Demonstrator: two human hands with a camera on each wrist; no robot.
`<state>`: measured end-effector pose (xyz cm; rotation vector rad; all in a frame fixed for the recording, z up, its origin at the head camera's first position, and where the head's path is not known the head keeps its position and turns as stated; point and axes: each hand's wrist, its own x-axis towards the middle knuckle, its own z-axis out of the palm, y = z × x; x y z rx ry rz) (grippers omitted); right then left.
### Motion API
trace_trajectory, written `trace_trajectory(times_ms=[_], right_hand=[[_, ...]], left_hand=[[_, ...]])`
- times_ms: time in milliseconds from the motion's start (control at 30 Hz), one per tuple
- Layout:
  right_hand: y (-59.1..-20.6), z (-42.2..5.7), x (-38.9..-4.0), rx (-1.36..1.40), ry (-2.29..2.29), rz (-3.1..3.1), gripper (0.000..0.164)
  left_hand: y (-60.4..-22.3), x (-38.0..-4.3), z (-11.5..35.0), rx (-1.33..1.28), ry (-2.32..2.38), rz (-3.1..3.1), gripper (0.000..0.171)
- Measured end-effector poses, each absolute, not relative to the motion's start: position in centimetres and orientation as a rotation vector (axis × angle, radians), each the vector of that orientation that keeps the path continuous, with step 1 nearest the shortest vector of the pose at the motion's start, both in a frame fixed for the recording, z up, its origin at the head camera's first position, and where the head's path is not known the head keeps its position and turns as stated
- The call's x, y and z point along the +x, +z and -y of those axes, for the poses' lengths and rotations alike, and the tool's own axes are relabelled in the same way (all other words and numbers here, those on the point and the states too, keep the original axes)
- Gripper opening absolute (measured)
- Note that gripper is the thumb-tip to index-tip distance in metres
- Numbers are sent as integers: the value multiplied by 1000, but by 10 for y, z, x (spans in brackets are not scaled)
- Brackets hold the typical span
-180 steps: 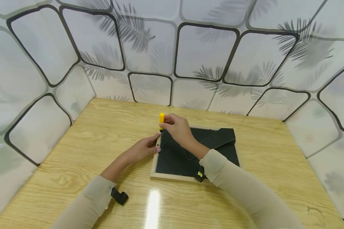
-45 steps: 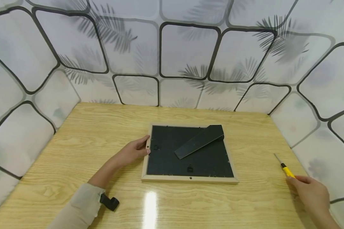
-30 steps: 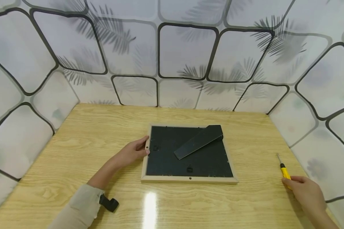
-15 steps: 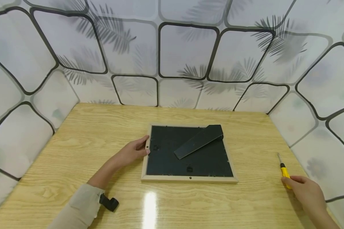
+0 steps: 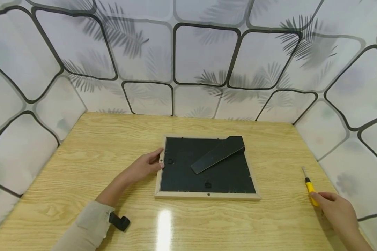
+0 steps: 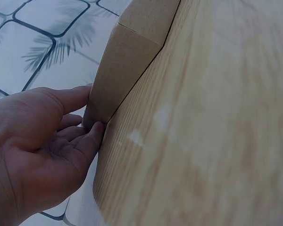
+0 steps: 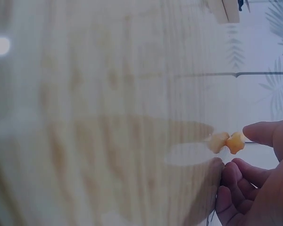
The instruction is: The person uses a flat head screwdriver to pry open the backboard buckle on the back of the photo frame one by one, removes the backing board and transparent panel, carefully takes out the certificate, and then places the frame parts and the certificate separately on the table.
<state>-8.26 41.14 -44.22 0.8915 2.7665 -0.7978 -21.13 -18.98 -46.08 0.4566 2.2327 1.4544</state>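
Note:
A picture frame [image 5: 208, 195] with a pale wooden border and black back lies face down on the table. Its black stand [image 5: 219, 155] slants across the back. At its left side, my left hand [image 5: 144, 166] grips the border between thumb and fingers; the left wrist view has the fingers [image 6: 87, 143] low against the wooden edge. On the right, a screwdriver [image 5: 310, 189] with a yellow handle lies on the table, its tip pointing away. My right hand [image 5: 337, 209] is beside the handle, thumb tip right at it; the right wrist view shows thumb and fingers spread apart near the handle end [image 7: 235, 142].
The wood-grain table [image 5: 119, 139] is bounded by a leaf-patterned wall covering [image 5: 204, 55] at the back and both sides. A black wrist camera [image 5: 120, 222] sits at the left cuff. Light glares off the table's front.
Six seconds ago my right hand held the screwdriver upright at the frame's left border. It has since moved far right, where the screwdriver now lies. My left hand stays on the frame.

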Motion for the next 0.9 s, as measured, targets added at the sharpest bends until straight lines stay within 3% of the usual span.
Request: trace_trajectory(times_ms=[533, 900], right_hand=[[-433, -404, -87, 796, -714, -2857, 83], [-419, -344, -102, 238, -837, -3199, 54]], left_hand=[[-459, -212, 190, 446, 1443, -2245, 75], [-461, -213, 189, 449, 1437, -2250, 74]])
